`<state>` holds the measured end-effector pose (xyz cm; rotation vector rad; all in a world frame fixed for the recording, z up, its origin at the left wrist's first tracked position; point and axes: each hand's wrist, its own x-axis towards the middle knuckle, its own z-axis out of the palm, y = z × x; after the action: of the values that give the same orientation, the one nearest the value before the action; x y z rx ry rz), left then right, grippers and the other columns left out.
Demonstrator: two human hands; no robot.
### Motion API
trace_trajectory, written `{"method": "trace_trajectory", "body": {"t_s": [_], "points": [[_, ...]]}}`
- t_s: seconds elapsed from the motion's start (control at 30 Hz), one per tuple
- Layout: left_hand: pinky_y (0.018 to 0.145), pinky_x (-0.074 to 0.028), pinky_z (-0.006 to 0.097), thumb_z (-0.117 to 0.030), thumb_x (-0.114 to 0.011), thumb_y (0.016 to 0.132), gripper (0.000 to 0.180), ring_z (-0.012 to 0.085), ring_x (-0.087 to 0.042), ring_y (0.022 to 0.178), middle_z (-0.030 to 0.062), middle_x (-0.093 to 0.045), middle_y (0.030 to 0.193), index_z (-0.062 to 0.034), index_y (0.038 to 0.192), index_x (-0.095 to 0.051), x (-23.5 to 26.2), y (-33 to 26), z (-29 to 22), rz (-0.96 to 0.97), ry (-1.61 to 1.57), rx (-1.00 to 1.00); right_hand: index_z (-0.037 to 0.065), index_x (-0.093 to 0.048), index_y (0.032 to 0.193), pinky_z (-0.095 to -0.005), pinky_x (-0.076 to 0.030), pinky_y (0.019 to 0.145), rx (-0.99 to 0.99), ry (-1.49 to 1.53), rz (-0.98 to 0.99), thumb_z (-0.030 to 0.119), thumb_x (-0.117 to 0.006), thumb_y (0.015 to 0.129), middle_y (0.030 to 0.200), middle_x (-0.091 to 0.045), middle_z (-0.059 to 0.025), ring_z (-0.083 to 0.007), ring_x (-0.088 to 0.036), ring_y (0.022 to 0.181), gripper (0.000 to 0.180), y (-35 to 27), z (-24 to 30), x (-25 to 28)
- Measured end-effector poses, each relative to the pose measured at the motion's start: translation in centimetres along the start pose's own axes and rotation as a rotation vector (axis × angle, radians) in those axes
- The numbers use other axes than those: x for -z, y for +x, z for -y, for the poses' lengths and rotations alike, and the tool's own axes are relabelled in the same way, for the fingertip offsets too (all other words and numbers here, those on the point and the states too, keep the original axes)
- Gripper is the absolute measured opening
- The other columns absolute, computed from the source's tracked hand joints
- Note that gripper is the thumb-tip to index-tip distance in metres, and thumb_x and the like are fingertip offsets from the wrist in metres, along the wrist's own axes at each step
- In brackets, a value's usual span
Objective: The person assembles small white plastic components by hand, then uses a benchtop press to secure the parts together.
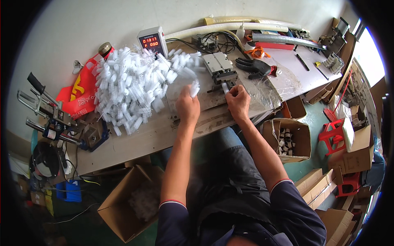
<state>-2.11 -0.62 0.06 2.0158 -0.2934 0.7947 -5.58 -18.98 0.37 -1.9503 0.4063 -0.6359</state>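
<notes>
The big surface (135, 141) is long and pale, and the little metal machine (221, 71) sits near the middle of it, at the back. Everything here is told from that machine.

To the left of the machine lies a big heap of white plastic pieces (131, 92). It spills almost up to the machine. Behind the heap, left of the machine, stands a small grey box with red lights (152, 41). Farther left is a red bag (80, 96).

To the right of the machine lie black gloves (255, 67) and a clear plastic sheet (266, 92). Below and right, on the floor, is an open cardboard box (293, 137) with small rolls inside.

The left hand (188, 107) is just in front of the machine, a bit to the left. It is closed around a white piece (194, 88) from the heap. The piece points up toward the machine.

The right hand (238, 100) is nearer, right at the front of the machine. Its fingers pinch a small white piece (225, 87) that stands upright and touches the machine's front edge. The two hands are apart, and nothing lies between them and the machine.
</notes>
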Motion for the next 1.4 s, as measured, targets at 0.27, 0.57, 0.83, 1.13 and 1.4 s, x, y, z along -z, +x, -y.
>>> {"method": "trace_trajectory", "body": {"t_s": [0.27,0.57,0.83,1.13,1.4], "points": [[0.077,-0.05,0.052,-0.01,-0.065,0.096,0.012,0.0435,-0.066,0.09,0.019,-0.069,0.095,-0.0054,0.106,-0.062,-0.1,0.1,-0.2,0.008,0.028,-0.011,0.001,-0.066,0.087,-0.0362,-0.055,0.071,-0.024,0.059,0.015,0.008,-0.069,0.082,0.074,-0.07,-0.0128,-0.0234,-0.07,0.071,0.009,0.1,-0.2,0.0],[0.082,-0.053,0.05,-0.012,-0.063,0.096,0.014,0.0415,-0.068,0.097,0.0177,-0.071,0.101,-0.0071,0.109,-0.064,-0.3,0.0,-0.7,0.126,0.102,-0.025,0.001,-0.062,0.087,-0.0331,-0.051,0.054,-0.141,0.227,0.074,0.013,-0.074,0.086,0.066,-0.064,-0.0074,-0.0155,-0.063,0.056,0.017,-0.3,1.4,0.8],[0.08,-0.054,0.052,-0.005,-0.063,0.092,0.022,0.0414,-0.068,0.095,0.0146,-0.071,0.105,-0.011,0.112,-0.063,-2.9,0.0,-2.7,0.239,0.106,-0.095,0.001,-0.062,0.085,-0.0372,-0.053,0.065,-0.038,0.179,0.044,0.013,-0.075,0.082,0.068,-0.065,-0.0129,-0.0204,-0.067,0.066,0.018,0.2,-0.5,0.4],[0.079,-0.055,0.05,0.002,-0.063,0.088,0.034,0.0393,-0.069,0.095,0.0143,-0.069,0.107,-0.0097,0.12,-0.058,-3.6,-0.3,-2.7,0.287,0.201,-0.158,0.0,-0.063,0.087,-0.0416,-0.055,0.073,-0.029,0.166,0.039,0.014,-0.075,0.081,0.077,-0.07,-0.0196,-0.0338,-0.072,0.076,0.019,0.3,-0.1,0.6],[0.08,-0.056,0.049,0.002,-0.06,0.089,0.032,0.0382,-0.066,0.1,0.0156,-0.064,0.108,-0.008,0.118,-0.058,-2.2,-2.0,-3.7,0.286,0.376,-0.163,0.0,-0.064,0.09,-0.0415,-0.055,0.075,-0.019,0.155,0.059,0.014,-0.073,0.083,0.08,-0.071,-0.0191,-0.0334,-0.072,0.077,0.018,0.0,0.2,0.9]]}}
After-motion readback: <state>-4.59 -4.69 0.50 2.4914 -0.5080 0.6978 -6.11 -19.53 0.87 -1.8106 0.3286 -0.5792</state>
